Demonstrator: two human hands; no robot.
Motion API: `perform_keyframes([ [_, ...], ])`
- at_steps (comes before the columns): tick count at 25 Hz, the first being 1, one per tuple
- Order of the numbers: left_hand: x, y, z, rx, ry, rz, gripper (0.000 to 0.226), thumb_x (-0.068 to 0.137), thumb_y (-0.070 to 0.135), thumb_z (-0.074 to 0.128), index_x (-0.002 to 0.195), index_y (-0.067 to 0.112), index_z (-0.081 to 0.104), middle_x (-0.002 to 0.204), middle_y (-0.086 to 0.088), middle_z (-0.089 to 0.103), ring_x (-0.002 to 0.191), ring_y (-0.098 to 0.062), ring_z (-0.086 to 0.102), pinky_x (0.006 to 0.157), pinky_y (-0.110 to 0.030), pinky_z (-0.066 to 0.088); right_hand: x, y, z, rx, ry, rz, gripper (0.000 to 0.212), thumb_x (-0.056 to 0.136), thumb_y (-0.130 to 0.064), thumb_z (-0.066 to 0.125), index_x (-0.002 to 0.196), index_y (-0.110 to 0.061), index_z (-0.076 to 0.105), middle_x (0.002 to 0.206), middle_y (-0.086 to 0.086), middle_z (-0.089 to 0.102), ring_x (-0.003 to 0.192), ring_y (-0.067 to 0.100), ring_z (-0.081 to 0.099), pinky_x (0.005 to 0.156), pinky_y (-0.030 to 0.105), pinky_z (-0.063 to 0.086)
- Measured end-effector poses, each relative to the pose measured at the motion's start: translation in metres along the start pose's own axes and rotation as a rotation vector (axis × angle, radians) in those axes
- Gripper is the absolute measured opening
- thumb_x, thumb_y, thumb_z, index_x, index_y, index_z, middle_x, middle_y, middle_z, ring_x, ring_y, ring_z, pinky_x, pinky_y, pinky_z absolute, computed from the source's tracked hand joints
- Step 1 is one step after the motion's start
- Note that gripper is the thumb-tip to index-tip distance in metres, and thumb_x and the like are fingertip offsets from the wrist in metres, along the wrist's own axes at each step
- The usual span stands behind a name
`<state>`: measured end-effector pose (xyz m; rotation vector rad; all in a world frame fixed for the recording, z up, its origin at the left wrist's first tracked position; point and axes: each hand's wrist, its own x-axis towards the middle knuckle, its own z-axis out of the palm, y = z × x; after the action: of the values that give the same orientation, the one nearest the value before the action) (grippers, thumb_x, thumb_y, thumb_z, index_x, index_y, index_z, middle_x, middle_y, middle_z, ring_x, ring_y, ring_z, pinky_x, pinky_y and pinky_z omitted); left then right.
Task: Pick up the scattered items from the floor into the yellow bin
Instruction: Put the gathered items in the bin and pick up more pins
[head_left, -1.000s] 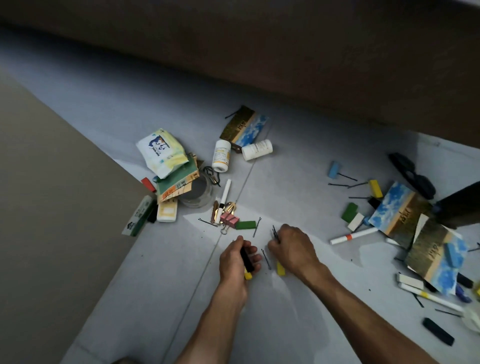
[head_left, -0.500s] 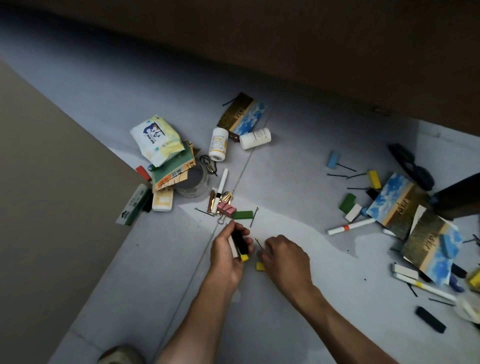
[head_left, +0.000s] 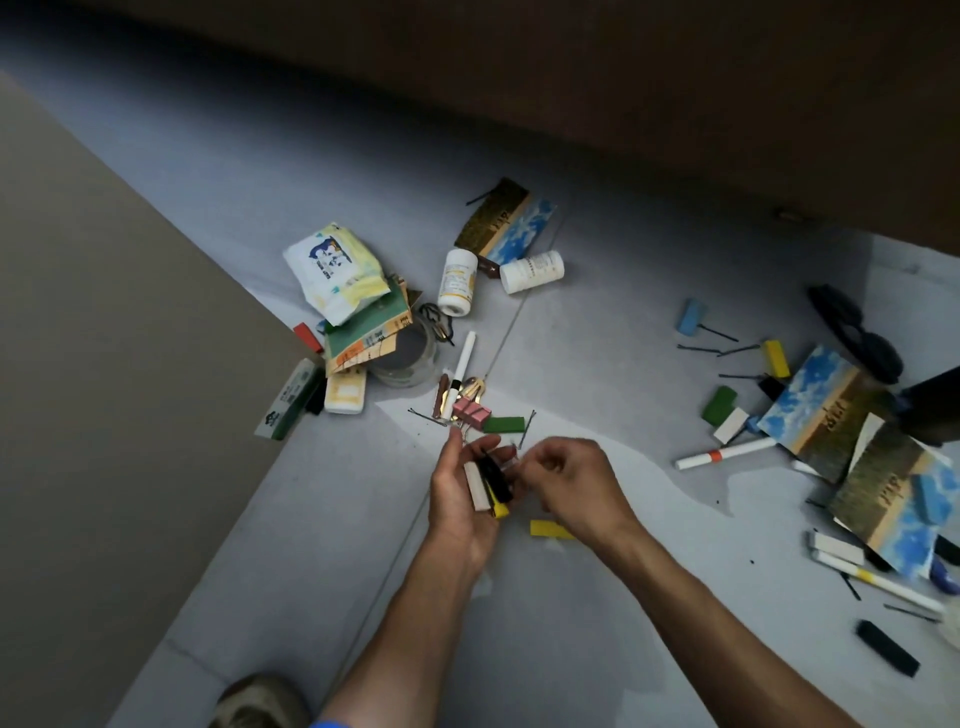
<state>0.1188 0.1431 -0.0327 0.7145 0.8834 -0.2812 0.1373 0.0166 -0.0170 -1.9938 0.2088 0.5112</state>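
My left hand (head_left: 460, 499) is turned palm up and holds a white, a black and a yellow block (head_left: 488, 486) side by side. My right hand (head_left: 566, 480) is pinched on a thin black hairpin (head_left: 521, 441) right beside the left fingers. A yellow block (head_left: 548, 529) lies on the floor under my right wrist. Just beyond my hands lie a green block (head_left: 503, 424), a pink binder clip (head_left: 471, 413) and more hairpins. No yellow bin is in view.
A heap at the left holds a tissue pack (head_left: 335, 270), cards, a tape roll (head_left: 408, 356), two white bottles (head_left: 457, 280) and a marker (head_left: 460, 371). At the right lie blue-and-gold cards (head_left: 815, 402), coloured blocks, markers and sunglasses (head_left: 852, 332). A tan surface (head_left: 104, 364) borders the left. A brown wall runs along the back.
My left hand has turned palm up and lifted with the blocks. My right hand has risen off the floor with a hairpin toward the left hand, uncovering the yellow block.
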Motion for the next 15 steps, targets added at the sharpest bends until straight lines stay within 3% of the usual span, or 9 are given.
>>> perform_keyframes([
  [2,0.000,-0.001,0.000,-0.049,-0.057,-0.027,0.057,0.091,0.059,0.045,0.098,0.007,0.066,0.089,-0.015,0.069,0.078,-0.028,0.066,0.072,-0.036,0.051,-0.011,-0.001,-0.005,-0.051,0.032,-0.149,0.022,0.081,-0.043,0.057,0.076,-0.026,0.070,0.072,-0.014,0.068,0.065,0.001,0.061,0.056,0.021,0.048],
  [4,0.000,0.002,-0.001,-0.099,-0.088,-0.023,0.060,0.090,0.063,0.044,0.098,0.007,0.066,0.092,-0.017,0.069,0.079,-0.030,0.066,0.073,-0.038,0.050,-0.024,0.013,-0.010,-0.371,0.063,-0.302,0.020,0.083,-0.047,0.055,0.088,-0.030,0.066,0.087,-0.014,0.065,0.076,0.003,0.058,0.062,0.022,0.045],
  [7,0.003,0.007,-0.003,-0.108,-0.098,-0.021,0.057,0.092,0.060,0.042,0.092,0.008,0.066,0.091,-0.017,0.067,0.076,-0.031,0.065,0.067,-0.035,0.048,-0.039,0.048,-0.011,-0.838,-0.175,-0.330,0.029,0.087,-0.038,0.054,0.113,-0.027,0.060,0.113,-0.005,0.057,0.102,0.017,0.055,0.076,0.030,0.044],
  [8,0.003,0.008,-0.004,-0.100,-0.087,-0.017,0.056,0.092,0.059,0.042,0.091,0.009,0.065,0.091,-0.016,0.067,0.076,-0.031,0.064,0.066,-0.035,0.047,-0.040,0.053,-0.007,-0.867,-0.178,-0.318,0.028,0.089,-0.034,0.054,0.114,-0.024,0.061,0.115,-0.003,0.058,0.103,0.019,0.055,0.078,0.031,0.045],
  [9,0.003,0.008,-0.004,-0.086,-0.074,-0.010,0.055,0.092,0.059,0.042,0.090,0.009,0.065,0.089,-0.016,0.067,0.076,-0.030,0.064,0.065,-0.034,0.047,-0.042,0.051,-0.005,-0.748,-0.107,-0.283,0.023,0.088,-0.031,0.058,0.108,-0.021,0.064,0.109,-0.001,0.062,0.098,0.019,0.058,0.077,0.031,0.046],
  [11,0.004,0.006,-0.006,-0.056,-0.043,0.007,0.054,0.092,0.058,0.043,0.088,0.009,0.065,0.086,-0.015,0.067,0.074,-0.030,0.063,0.066,-0.035,0.046,-0.039,0.033,-0.003,-0.217,0.051,-0.152,0.010,0.081,-0.025,0.071,0.090,-0.022,0.069,0.087,-0.005,0.068,0.079,0.015,0.063,0.069,0.029,0.050],
  [12,0.004,0.005,-0.006,-0.040,-0.028,0.020,0.053,0.092,0.057,0.044,0.086,0.009,0.064,0.084,-0.015,0.067,0.074,-0.029,0.062,0.068,-0.036,0.047,-0.035,0.024,-0.002,0.025,0.052,-0.121,0.008,0.081,-0.027,0.073,0.087,-0.024,0.071,0.081,-0.006,0.070,0.073,0.011,0.064,0.065,0.026,0.051],
  [13,0.003,0.004,-0.006,-0.028,-0.017,0.029,0.051,0.093,0.056,0.044,0.084,0.009,0.064,0.081,-0.014,0.067,0.073,-0.029,0.062,0.070,-0.036,0.047,-0.031,0.013,-0.001,0.141,0.025,-0.127,0.009,0.083,-0.035,0.071,0.089,-0.028,0.073,0.081,-0.009,0.072,0.072,0.008,0.066,0.062,0.023,0.052],
  [15,0.001,0.004,-0.005,-0.040,-0.009,0.042,0.047,0.094,0.051,0.044,0.079,0.011,0.063,0.077,-0.013,0.065,0.069,-0.027,0.061,0.067,-0.034,0.046,-0.020,-0.002,0.003,0.115,0.000,-0.189,0.017,0.090,-0.044,0.060,0.095,-0.033,0.072,0.090,-0.015,0.072,0.080,0.004,0.066,0.064,0.020,0.052],
])
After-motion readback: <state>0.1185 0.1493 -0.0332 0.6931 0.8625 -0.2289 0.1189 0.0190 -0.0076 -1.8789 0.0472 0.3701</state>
